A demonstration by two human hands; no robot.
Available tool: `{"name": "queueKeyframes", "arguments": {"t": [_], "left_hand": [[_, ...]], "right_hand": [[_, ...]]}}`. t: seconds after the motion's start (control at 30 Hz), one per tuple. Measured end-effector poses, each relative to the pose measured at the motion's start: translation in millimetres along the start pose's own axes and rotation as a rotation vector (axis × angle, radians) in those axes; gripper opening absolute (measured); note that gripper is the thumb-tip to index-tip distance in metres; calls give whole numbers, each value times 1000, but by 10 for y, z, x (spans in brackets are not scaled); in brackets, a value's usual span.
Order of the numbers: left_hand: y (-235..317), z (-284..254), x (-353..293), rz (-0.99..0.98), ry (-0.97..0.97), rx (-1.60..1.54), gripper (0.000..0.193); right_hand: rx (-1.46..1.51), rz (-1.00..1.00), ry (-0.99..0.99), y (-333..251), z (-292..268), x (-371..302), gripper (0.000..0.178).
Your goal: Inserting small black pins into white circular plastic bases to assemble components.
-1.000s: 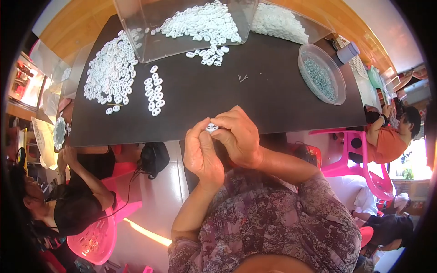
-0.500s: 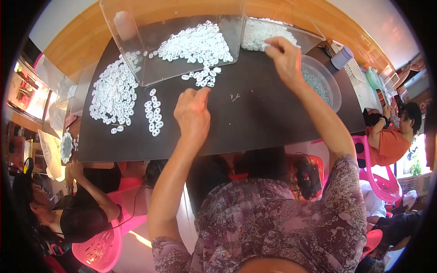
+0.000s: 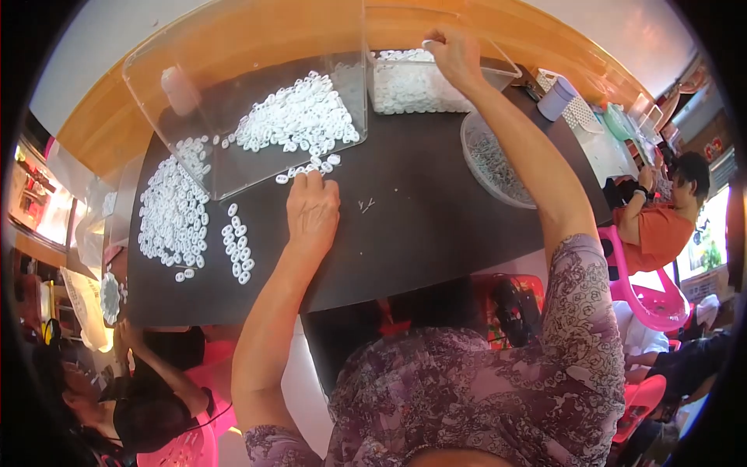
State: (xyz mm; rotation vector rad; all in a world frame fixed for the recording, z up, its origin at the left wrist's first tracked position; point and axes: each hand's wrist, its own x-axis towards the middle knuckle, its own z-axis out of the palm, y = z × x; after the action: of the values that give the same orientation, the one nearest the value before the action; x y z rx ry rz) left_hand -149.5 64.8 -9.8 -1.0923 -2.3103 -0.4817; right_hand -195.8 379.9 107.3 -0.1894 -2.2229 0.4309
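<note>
My right hand (image 3: 455,56) is raised over a clear box of white pieces (image 3: 408,87) at the back. Its fingers pinch a small white piece (image 3: 429,43) whose exact shape I cannot make out. My left hand (image 3: 313,208) rests on the dark table (image 3: 389,257), fingers curled down; whatever lies under the fingertips is hidden. Just beyond it are several white oval pieces with two holes (image 3: 325,165). They lie at the lip of a tipped clear bin (image 3: 233,183), which has a heap of the same ovals (image 3: 299,117) in it.
Left on the table lies a large pile of white ovals (image 3: 173,214), beside a small double row (image 3: 237,245). A round clear tub of small metal-looking parts (image 3: 498,167) stands at right. Thin pins (image 3: 366,205) lie mid-table. Other people sit at both sides.
My right hand has lifted up and away from the box with the white piece. My left hand stays near the loose ovals, now covering some. The view has shifted.
</note>
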Motion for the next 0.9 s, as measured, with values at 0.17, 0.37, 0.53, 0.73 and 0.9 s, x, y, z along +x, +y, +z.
{"name": "queueKeyframes", "arguments": {"t": [0.17,0.37,0.53,0.73,0.9], "left_hand": [[25,-50,10,55,-68,-66,18],[-1,-110,-113,-33,-59,-95,15],[71,-252,-276,-67,-44,-77,13],[130,-432,-516,-244,71,-286,12],[179,-505,-617,-427,110,-524,11]], "right_hand": [[-327,-128,-21,212,22,63,16],[137,-447,31,-455,100,-759,9],[207,-376,-320,-766,476,-1431,10],[249,-180,-435,-844,773,-1524,10],[161,-166,-520,-927,833,-1500,10]]}}
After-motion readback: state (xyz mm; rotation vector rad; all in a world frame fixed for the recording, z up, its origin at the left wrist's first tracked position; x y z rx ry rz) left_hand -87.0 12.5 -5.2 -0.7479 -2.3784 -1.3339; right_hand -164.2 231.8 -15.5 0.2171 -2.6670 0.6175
